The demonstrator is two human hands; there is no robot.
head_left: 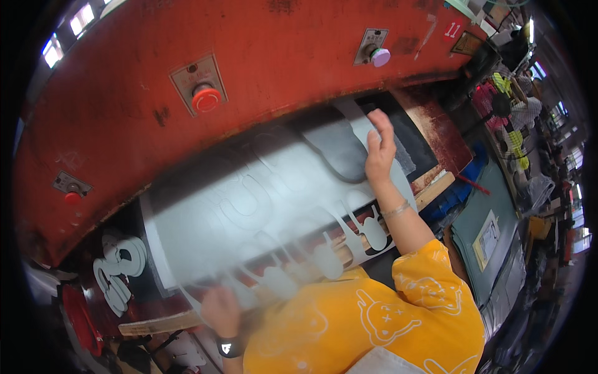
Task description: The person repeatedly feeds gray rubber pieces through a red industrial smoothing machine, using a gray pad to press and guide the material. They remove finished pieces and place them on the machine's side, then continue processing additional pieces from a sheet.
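A pale grey-white sheet [187,224] with curved outlines in it lies under the front of a big orange-red machine [124,112]. Along its near side hang thin strips and rounded lobes of cut-out sheet [327,260], close to my body. My right hand [381,153] is raised over the sheet's far right part, thumb and fingers apart, beside a pale strip [356,121]. A dark grey rounded shape [342,153] shows left of that hand. My left hand [221,310] is at the near left edge of the sheet, smeared by motion; its grip is unclear.
On the left rests a pile of curved pale cut pieces [121,268]. The machine's front carries a red push button [206,98], a pale one [380,57] and a smaller red one [73,197]. Wooden bars [436,190] edge the bed. Green-grey sheets [483,212] are stacked at right.
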